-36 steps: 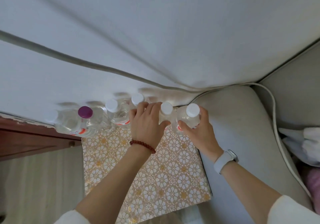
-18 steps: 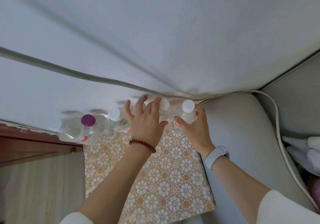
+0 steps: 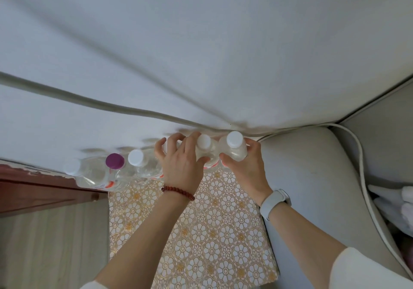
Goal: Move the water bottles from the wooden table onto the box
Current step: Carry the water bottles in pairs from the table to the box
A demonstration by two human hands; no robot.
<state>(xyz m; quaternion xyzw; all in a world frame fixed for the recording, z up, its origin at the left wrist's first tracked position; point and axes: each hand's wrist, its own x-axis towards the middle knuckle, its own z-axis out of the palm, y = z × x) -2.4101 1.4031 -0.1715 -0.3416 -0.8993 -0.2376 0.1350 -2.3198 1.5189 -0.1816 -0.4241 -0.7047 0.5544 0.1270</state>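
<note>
Six water bottles (image 3: 136, 166) are standing in a row along the far edge of the floral-covered box (image 3: 201, 233), against the wall. Left hand (image 3: 181, 166) is gripping a middle bottle (image 3: 204, 148); right hand (image 3: 245, 168) is gripping the rightmost bottle (image 3: 233, 148).

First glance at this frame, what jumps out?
A row of clear water bottles against the white wall, one purple cap among white ones. The left hand and right hand each grip bottles at the row's right end. Below them lies the gold floral-patterned box top.
</note>
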